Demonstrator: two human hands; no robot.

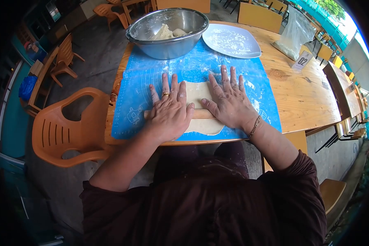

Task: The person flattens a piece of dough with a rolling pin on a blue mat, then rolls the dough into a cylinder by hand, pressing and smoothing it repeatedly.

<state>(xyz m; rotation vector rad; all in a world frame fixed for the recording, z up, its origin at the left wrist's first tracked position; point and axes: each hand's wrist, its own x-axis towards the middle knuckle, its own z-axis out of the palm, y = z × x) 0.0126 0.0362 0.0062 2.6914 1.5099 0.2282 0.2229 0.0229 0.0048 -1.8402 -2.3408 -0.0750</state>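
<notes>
A flat sheet of pale dough [199, 95] lies on a blue mat [131, 90] dusted with flour. Across the dough rests a wooden rolling pin [201, 114]. My left hand [169, 110], with a ring on one finger, lies on the pin's left part, fingers stretched forward and apart. On the right part of the pin is my right hand [230, 101], palm down, fingers spread, a bracelet at the wrist. Both palms hide much of the pin.
Behind the mat stand a metal bowl [168, 47] holding dough and a floury white plate [231, 40]. A plastic bag [293, 35] and a "02" card [302, 60] are on the wooden table [303, 94]. An orange chair [71, 127] stands left.
</notes>
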